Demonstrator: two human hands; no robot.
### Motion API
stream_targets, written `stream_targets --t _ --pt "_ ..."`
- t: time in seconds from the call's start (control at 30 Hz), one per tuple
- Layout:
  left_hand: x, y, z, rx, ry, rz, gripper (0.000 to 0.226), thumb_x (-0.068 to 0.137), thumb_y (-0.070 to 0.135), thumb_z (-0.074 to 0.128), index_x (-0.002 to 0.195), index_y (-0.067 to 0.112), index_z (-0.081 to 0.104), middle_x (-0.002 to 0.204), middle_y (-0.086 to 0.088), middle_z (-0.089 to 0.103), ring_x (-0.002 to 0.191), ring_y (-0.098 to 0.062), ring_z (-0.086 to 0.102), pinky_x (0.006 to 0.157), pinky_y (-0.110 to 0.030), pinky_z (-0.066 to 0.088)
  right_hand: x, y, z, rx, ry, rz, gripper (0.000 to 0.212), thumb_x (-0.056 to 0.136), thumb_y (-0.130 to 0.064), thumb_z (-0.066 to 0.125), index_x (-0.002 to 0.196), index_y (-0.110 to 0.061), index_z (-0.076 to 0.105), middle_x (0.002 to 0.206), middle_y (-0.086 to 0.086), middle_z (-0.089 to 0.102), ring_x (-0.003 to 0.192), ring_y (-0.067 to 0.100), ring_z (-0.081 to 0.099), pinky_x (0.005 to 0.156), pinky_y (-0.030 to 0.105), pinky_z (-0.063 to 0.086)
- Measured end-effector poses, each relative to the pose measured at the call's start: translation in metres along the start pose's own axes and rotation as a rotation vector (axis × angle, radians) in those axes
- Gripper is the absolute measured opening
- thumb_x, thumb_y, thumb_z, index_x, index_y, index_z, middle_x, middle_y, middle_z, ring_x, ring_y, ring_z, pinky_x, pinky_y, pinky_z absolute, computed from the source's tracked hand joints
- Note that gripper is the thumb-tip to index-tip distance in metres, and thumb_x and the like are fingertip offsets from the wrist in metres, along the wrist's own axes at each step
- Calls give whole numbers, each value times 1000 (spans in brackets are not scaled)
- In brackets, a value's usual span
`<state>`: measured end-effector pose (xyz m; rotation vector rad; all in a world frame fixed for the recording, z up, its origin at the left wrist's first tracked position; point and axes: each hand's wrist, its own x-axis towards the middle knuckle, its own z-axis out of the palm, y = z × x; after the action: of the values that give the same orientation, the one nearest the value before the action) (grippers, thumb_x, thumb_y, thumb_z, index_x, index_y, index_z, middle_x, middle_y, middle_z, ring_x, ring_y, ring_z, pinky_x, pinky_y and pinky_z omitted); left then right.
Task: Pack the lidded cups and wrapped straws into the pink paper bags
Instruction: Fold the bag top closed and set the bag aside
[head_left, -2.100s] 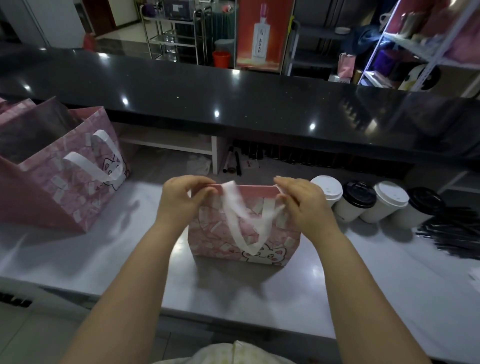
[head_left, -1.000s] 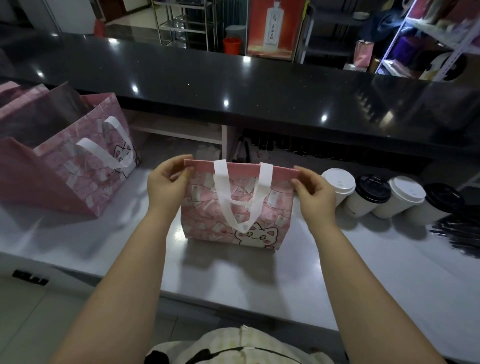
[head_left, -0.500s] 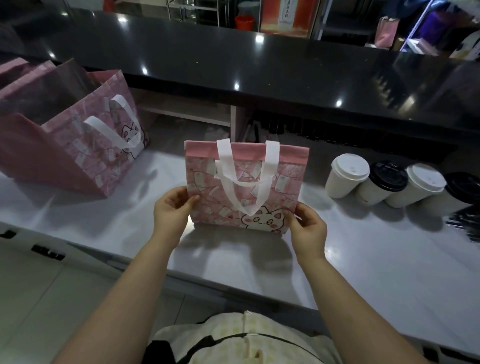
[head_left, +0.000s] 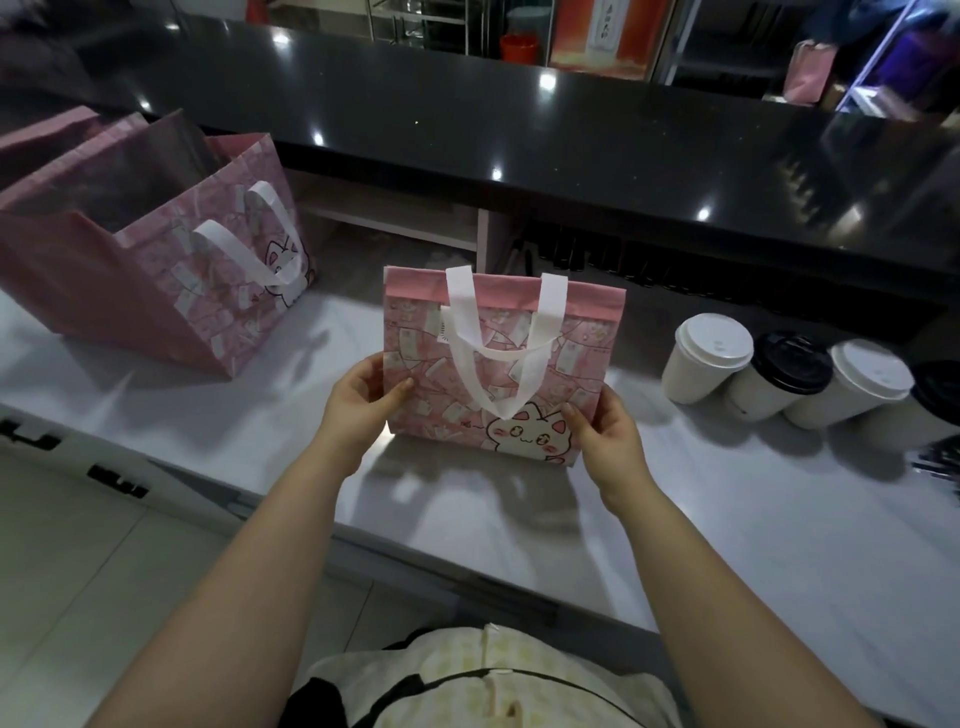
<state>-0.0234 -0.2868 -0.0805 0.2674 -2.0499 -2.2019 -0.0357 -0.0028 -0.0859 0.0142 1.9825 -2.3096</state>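
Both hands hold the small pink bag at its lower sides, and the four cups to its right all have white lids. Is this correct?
No. In the head view only two of the four cups have white lids; the other two lids are black. The left hand and right hand do hold the small pink bag at its lower sides.

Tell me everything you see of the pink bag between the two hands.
The bag looks like pink paper, printed with small white cards and a white cat low on the front; a plain pink band runs along the top. White flat handles hang over its front. It stands upright on the white counter, and its mouth seems closed. The left hand and right hand pinch its lower side edges.
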Motion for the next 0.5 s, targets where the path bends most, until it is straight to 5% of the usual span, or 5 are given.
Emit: stream_targets --t 0.17,0.5 --pt "-7 -8 -11 7 -84 -83 33 90 19 64 122 26 60 114 4 71 106 -12 67 82 -24 56 -6 11 -7 -63 66 -14 27 87 -11 69 107 -28 65 103 -9 73 95 7 68 74 20 55" --pt "-22 -26 -11 60 91 -139 27 89 5 66 103 27 69 104 1 74 100 -19 69 87 -34 55 -5 25 -15 -106 166 58 19 86 -3 68 98 -18 70 95 -5 75 90 8 70 79 21 56"
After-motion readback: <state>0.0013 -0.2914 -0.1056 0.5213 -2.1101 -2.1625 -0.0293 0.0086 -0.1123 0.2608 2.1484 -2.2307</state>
